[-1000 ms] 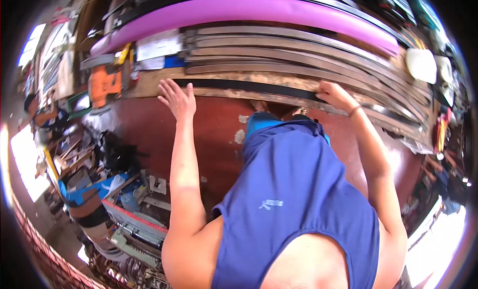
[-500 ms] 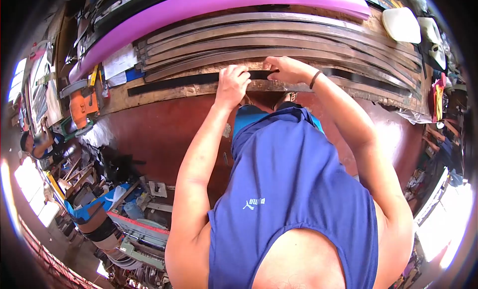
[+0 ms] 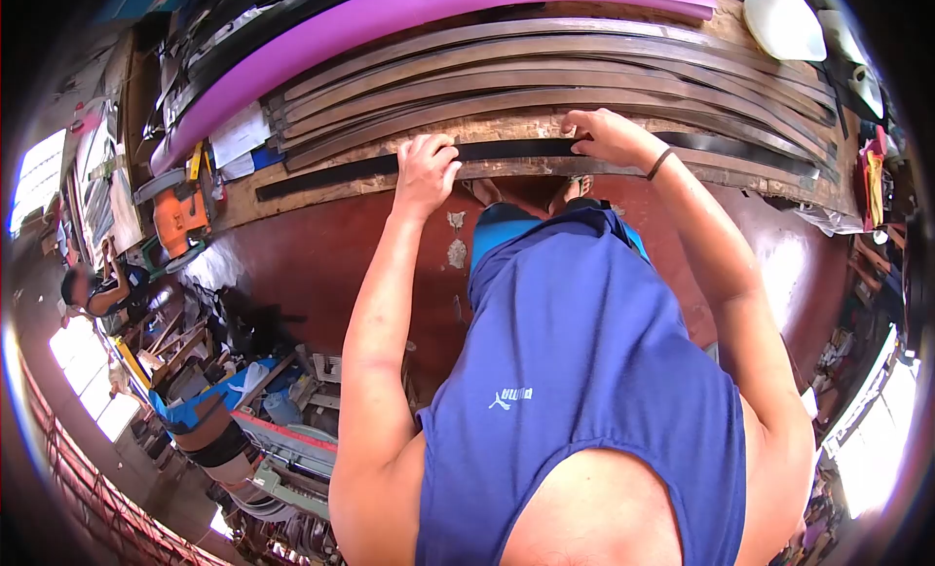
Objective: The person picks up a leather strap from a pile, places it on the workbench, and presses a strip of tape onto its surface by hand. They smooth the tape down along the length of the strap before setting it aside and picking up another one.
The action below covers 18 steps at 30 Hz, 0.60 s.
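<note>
A long black strip [image 3: 516, 148] lies along the near edge of the wooden workbench [image 3: 380, 184], in front of me. My left hand [image 3: 427, 171] is closed over the strip left of its middle, fingers curled down at its edge. Farther right, my right hand [image 3: 612, 140] has its thumb and fingers bent around the strip, with a dark band on the wrist. A bare length of strip shows between the two hands. Just behind it are several long brown strips [image 3: 467, 82] laid side by side along the bench.
A pink roll [image 3: 409, 30] lies behind the brown strips. White papers [image 3: 239, 137] and an orange tool [image 3: 182, 220] are at the bench's left end. A white plastic container [image 3: 784, 24] stands back right. Another person [image 3: 107, 285] is at far left, beyond cluttered materials.
My hands have moved apart along the black strip, the left one leftward and the right one rightward. More of the strip shows between them. The view has shifted slightly.
</note>
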Available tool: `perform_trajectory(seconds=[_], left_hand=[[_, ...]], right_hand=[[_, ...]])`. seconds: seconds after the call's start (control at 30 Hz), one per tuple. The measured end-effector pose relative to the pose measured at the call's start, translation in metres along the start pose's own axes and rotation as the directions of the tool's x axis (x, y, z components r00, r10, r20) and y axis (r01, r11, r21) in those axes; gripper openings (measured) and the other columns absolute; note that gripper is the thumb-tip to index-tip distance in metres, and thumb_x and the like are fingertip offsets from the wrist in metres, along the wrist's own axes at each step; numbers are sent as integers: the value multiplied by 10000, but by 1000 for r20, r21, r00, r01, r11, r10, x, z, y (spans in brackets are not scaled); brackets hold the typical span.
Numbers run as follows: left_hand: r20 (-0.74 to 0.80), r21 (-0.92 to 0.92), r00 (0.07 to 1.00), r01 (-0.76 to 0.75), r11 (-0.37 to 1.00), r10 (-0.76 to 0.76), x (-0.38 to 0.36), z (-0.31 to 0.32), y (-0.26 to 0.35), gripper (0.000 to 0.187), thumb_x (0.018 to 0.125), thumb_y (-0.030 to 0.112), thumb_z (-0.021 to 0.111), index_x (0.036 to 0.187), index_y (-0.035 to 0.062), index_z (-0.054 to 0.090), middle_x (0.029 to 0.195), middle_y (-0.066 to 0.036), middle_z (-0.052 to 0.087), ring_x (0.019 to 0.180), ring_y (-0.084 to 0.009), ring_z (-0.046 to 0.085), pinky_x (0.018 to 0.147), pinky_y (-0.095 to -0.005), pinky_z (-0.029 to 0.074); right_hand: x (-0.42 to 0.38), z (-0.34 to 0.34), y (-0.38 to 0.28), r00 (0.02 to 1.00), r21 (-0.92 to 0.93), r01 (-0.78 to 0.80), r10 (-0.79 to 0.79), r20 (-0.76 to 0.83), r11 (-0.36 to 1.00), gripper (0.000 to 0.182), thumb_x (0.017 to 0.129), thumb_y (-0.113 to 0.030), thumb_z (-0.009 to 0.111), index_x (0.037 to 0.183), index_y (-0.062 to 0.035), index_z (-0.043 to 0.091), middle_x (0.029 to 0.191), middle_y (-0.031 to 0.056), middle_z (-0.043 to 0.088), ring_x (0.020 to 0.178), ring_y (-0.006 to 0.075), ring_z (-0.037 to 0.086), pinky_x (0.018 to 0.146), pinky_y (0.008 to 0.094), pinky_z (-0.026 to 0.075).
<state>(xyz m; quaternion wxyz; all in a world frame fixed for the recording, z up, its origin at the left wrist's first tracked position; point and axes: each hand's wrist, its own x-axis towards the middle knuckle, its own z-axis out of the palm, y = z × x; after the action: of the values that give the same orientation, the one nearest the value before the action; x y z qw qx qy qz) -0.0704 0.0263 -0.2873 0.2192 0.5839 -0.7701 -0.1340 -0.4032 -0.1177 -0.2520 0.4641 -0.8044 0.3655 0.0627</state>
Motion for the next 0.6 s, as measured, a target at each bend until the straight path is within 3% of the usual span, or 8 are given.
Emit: perform_trajectory(seconds=[0.33,0.6], left_hand=[[25,-126,994,-105,987,109,28,27,29,175,798,154,770,943,94,692,1102,-48,673,1114,-276,602,957,-450,431],[52,-243,997,-38,969,52,30,32,22,170,786,134,773,916,84,676,1050,-60,661,1053,-291,601,912,-429,455]], right_hand=[[1,3,3,999,133,-19,23,-26,991,227,843,-97,700,1061,-43,677,1005,182,737,987,366,703,855,447,543],[-2,6,-3,992,133,-76,88,-90,988,187,842,-110,714,1003,-20,681,955,186,729,950,357,707,831,432,547]])
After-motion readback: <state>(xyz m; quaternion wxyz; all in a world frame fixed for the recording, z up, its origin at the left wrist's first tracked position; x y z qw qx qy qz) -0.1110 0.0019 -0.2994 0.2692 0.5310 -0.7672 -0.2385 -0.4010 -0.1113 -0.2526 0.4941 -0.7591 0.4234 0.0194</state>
